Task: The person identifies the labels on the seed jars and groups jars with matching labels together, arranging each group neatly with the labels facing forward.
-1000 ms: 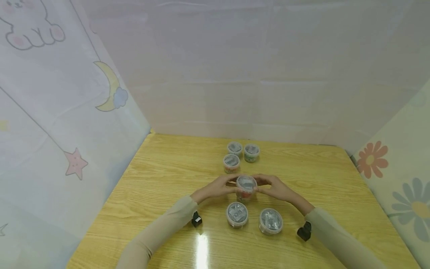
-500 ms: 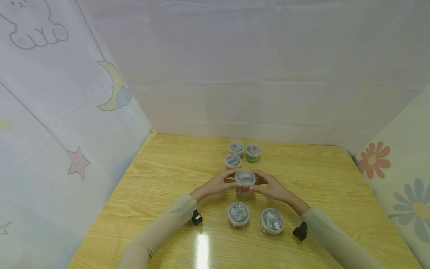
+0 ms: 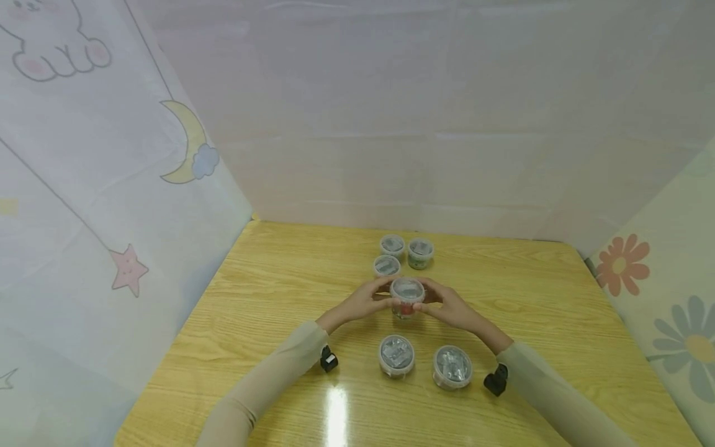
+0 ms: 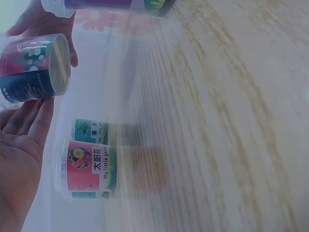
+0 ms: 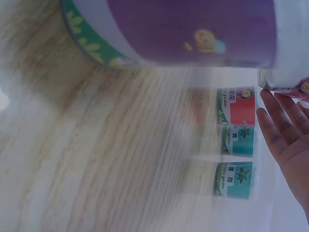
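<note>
A round plastic tub [image 3: 408,290] with a clear lid and a red patch on its label is held upright between both hands over the middle of the table. My left hand [image 3: 365,301] grips its left side, thumb in front and fingers behind. From the other side my right hand [image 3: 452,308] grips it the same way. In the left wrist view the tub [image 4: 31,70] is lifted off the tabletop, its flat base showing. Just behind it stands a tub [image 3: 386,266] with a red label [image 4: 87,166] reading "My little garden".
Two teal-labelled tubs, one left [image 3: 393,245] and one right [image 3: 420,252], stand farther back. Nearer the person are two more lidded tubs, a left one [image 3: 396,355] and a right one [image 3: 452,367]. The wooden table [image 3: 268,279] meets a pale cloth wall [image 3: 346,124].
Both hands have carried the tub upward and away from the person, closer to the red-labelled tub at the back. The other tubs stay put; the head view shifts slightly.
</note>
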Action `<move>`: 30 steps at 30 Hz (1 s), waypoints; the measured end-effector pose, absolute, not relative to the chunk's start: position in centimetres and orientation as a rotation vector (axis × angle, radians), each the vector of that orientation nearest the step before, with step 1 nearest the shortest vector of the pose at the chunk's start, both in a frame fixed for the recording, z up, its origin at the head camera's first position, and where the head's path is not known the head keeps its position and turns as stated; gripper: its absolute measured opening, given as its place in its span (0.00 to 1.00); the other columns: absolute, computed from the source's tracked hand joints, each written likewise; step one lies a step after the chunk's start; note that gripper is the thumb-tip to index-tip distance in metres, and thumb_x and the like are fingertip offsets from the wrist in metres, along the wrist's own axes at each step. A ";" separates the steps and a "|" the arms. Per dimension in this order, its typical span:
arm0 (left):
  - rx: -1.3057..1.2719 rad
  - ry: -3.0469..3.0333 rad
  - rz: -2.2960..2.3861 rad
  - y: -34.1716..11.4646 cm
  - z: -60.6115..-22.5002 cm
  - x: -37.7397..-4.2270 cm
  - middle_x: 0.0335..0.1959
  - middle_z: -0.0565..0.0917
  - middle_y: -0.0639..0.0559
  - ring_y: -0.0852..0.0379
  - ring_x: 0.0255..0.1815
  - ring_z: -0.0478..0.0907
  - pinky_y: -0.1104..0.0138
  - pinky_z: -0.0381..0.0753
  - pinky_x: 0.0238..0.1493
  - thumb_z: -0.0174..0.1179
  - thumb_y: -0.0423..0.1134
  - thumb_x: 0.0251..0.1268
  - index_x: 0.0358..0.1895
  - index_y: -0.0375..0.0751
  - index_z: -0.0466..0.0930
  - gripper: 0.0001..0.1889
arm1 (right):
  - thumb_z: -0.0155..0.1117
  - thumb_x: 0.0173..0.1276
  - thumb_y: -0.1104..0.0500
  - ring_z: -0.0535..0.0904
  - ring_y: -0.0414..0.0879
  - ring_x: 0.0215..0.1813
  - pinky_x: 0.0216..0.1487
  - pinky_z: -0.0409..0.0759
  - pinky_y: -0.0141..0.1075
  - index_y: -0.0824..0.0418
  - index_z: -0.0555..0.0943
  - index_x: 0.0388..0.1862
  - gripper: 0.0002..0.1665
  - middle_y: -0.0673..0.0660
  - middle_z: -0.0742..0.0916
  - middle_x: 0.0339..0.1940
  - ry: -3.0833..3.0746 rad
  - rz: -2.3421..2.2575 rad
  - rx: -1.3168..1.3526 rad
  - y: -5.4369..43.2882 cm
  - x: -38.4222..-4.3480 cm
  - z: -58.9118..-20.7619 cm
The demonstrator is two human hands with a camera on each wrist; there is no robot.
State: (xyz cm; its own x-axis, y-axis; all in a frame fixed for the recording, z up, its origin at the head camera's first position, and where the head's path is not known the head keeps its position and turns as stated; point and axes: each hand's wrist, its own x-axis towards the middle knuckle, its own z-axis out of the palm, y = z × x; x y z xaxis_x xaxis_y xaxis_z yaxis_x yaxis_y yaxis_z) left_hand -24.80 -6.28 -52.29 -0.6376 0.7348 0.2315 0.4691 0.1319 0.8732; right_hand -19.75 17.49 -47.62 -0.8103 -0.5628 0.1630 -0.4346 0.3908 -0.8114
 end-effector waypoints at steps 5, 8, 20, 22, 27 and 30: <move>1.137 2.130 1.564 -6.1 -52.4 -24.7 0.66 0.65 0.43 0.46 0.61 0.71 0.67 0.75 0.57 0.62 0.36 0.60 0.73 0.48 0.50 0.40 | 0.60 0.66 0.60 0.80 0.59 0.48 0.50 0.78 0.51 0.68 0.62 0.67 0.33 0.65 0.79 0.54 2.508 -1.390 -0.905 17.5 -20.0 -47.5; 1.135 2.147 1.567 -6.1 -52.5 -24.7 0.66 0.65 0.45 0.49 0.60 0.72 0.68 0.75 0.56 0.65 0.36 0.56 0.73 0.53 0.48 0.44 | 0.60 0.66 0.60 0.80 0.59 0.48 0.50 0.78 0.52 0.68 0.63 0.67 0.32 0.65 0.79 0.54 2.508 -1.403 -0.909 17.4 -20.1 -47.3; 1.066 2.144 1.650 -6.0 -52.6 -24.6 0.63 0.69 0.46 0.54 0.58 0.74 0.68 0.77 0.53 0.66 0.39 0.56 0.73 0.55 0.51 0.43 | 0.62 0.65 0.59 0.78 0.60 0.51 0.52 0.77 0.53 0.65 0.58 0.70 0.38 0.66 0.76 0.59 2.459 -1.472 -0.875 17.2 -20.1 -47.6; 1.040 2.122 1.665 -5.9 -52.5 -24.6 0.64 0.69 0.44 0.53 0.58 0.74 0.68 0.77 0.53 0.65 0.37 0.56 0.73 0.53 0.50 0.43 | 0.63 0.64 0.60 0.78 0.60 0.52 0.51 0.78 0.51 0.64 0.54 0.72 0.42 0.67 0.75 0.60 2.431 -1.496 -0.894 17.2 -20.1 -47.9; 1.001 2.071 1.689 -6.0 -51.1 -24.2 0.64 0.67 0.39 0.48 0.58 0.73 0.66 0.78 0.53 0.63 0.34 0.58 0.73 0.46 0.49 0.41 | 0.63 0.63 0.61 0.77 0.60 0.52 0.50 0.79 0.49 0.61 0.47 0.74 0.48 0.69 0.75 0.59 2.393 -1.552 -0.919 17.1 -20.1 -48.4; 0.985 2.064 1.677 -6.1 -50.0 -23.8 0.65 0.66 0.39 0.48 0.59 0.73 0.66 0.78 0.54 0.63 0.36 0.59 0.73 0.46 0.49 0.41 | 0.63 0.64 0.61 0.77 0.60 0.52 0.50 0.79 0.48 0.60 0.46 0.74 0.48 0.69 0.75 0.59 2.381 -1.580 -0.903 17.1 -20.2 -48.6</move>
State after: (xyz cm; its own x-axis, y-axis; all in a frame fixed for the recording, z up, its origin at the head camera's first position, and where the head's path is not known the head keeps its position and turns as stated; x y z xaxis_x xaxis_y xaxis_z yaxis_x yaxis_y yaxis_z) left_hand -23.78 -6.15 -49.99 -0.7178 0.6720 0.1822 0.3160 0.0814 0.9453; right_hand -20.20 17.08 -48.59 -0.8087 -0.5526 0.2016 -0.4006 0.2664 -0.8767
